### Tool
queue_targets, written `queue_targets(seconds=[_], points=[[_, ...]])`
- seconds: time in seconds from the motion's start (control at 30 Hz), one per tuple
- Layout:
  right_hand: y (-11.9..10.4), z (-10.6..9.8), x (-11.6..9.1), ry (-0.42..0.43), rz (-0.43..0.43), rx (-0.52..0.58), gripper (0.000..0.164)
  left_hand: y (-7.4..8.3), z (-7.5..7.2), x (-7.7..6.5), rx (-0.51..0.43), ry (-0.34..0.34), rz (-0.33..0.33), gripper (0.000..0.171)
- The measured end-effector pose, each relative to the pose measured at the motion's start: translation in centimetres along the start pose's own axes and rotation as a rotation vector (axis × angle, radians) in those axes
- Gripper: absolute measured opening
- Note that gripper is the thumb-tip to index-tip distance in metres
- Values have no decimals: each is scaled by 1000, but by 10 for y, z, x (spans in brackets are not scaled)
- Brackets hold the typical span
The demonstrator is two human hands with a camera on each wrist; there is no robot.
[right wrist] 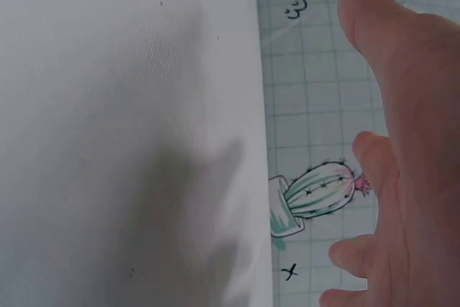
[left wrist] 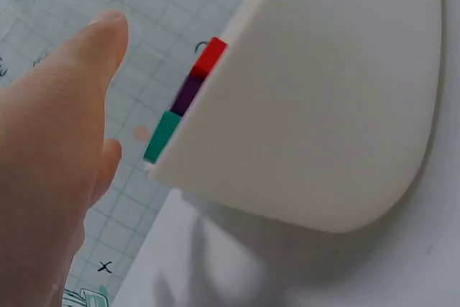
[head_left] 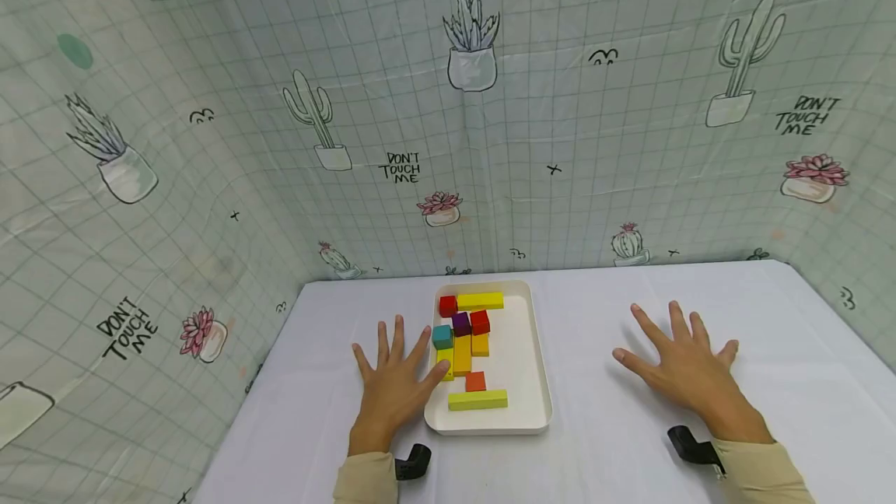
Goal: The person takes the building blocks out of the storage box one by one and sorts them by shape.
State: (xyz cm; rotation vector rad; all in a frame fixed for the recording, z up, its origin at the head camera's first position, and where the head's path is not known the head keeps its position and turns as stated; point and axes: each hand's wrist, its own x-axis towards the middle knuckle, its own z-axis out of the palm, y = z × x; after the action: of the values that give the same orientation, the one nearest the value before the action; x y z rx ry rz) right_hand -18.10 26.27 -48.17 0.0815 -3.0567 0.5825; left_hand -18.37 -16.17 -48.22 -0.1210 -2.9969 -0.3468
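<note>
A white tray (head_left: 521,364) on the table holds coloured blocks. At its far end lie a red cube (head_left: 448,306) and a yellow bar (head_left: 480,301). Nearer are a purple cube (head_left: 460,323), a second red cube (head_left: 479,322) and a teal cube (head_left: 442,336), with yellow-orange blocks (head_left: 462,356) beside them. An orange block (head_left: 475,381) sits by a lime bar (head_left: 477,400) at the near end. My left hand (head_left: 394,391) spreads its fingers at the tray's left side, thumb overlapping the rim in the head view. Off to the right, my right hand (head_left: 689,368) holds nothing, fingers spread.
A white cloth (head_left: 581,411) covers the table. Behind and along both sides hangs a grid-patterned curtain (head_left: 546,123) with cactus drawings. Each wrist wears a black camera mount, one on the left (head_left: 414,462) and one on the right (head_left: 691,446).
</note>
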Motion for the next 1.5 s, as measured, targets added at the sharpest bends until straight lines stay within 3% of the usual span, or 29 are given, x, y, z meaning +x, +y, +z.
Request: queue_targets(seconds=[0.2, 0.7, 1.07, 1.3, 1.5], points=[[-9, 5, -1, -1, -18, -1, 91, 5, 1, -3, -37, -3, 40, 75], [-35, 20, -6, 1, -96, -17, 89, 11, 6, -3, -49, -28, 55, 76], [-53, 30, -8, 38, -188, -34, 80, 12, 13, -2, -132, 70, 89, 67], [-54, 30, -5, 47, -222, -63, 80, 16, 18, 0, -181, 73, 73, 65], [-67, 36, -3, 41, -249, -7, 78, 12, 16, -3, -246, 139, 50, 56]])
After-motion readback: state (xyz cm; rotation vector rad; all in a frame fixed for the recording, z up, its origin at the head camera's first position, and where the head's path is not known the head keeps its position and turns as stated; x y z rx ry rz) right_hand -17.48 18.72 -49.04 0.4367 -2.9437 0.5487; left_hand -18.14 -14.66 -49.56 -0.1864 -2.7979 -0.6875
